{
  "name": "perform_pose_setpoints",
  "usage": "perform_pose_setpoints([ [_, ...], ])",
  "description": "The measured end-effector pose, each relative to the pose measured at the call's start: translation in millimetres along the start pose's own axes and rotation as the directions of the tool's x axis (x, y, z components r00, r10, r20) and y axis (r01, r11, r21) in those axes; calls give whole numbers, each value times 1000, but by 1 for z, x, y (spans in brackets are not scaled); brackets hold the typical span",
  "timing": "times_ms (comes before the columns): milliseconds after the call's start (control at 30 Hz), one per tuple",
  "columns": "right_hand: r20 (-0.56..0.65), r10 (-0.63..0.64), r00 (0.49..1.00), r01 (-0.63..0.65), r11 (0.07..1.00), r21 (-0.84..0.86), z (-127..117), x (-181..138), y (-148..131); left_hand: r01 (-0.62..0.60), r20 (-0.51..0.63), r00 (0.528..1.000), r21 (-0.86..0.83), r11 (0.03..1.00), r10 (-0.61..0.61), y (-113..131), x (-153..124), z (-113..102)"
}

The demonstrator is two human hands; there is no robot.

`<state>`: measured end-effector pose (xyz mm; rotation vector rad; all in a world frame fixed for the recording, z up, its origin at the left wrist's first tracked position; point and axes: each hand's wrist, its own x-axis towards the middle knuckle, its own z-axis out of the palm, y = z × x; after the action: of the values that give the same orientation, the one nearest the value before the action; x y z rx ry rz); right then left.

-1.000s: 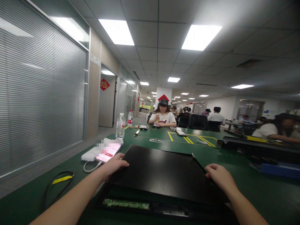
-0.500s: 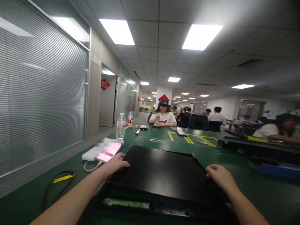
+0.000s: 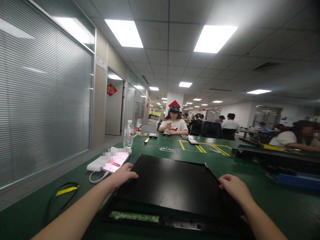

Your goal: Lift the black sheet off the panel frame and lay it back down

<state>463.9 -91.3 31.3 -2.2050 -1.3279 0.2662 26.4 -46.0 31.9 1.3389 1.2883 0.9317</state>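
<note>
A large black display panel [image 3: 170,183] lies in front of me, its surface shining under the lights. My left hand [image 3: 124,175] grips its left edge, thumb on top and the other fingers mostly hidden at the side. At the right edge my right hand [image 3: 232,186] pinches the rim, fingers bent. Along the near side, below the panel, runs a black frame strip [image 3: 180,221] with a green circuit board [image 3: 135,216] on it. The panel's near edge sits apart from this strip. A thin piece at the far right corner stands slightly up.
Left on the green table [image 3: 87,196] are a phone [image 3: 117,162], a white power bank with cable [image 3: 96,164], a black strap [image 3: 51,203] and a water bottle [image 3: 128,135]. Small silvery pieces [image 3: 167,149] lie beyond the panel. Black parts [image 3: 270,156] are stacked at right. A person [image 3: 174,126] sits opposite.
Both hands keep their hold on the panel, which has hardly moved. The view has shifted very slightly. The person opposite still works with a hand-held tool.
</note>
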Motion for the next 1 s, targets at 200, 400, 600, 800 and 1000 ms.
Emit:
perform_pose_setpoints([
  [200,25,5,1000,-5,1000,-13,2,3,3,9,5,1000,-38,999,-9,3,-4,1],
  [400,16,1,1000,-1,1000,1,3,2,3,-39,-60,997,16,999,40,1,-1,-2],
  [600,18,-8,1000,8,1000,-6,4,2,3,-121,-28,992,-16,992,121,-8,12,-8],
  [800,17,-9,1000,9,1000,14,5,2,4,-187,-89,975,185,965,206,-11,15,-11],
  [1000,15,6,1000,-7,1000,30,4,1,0,-196,-158,942,453,870,295,-13,20,-17],
])
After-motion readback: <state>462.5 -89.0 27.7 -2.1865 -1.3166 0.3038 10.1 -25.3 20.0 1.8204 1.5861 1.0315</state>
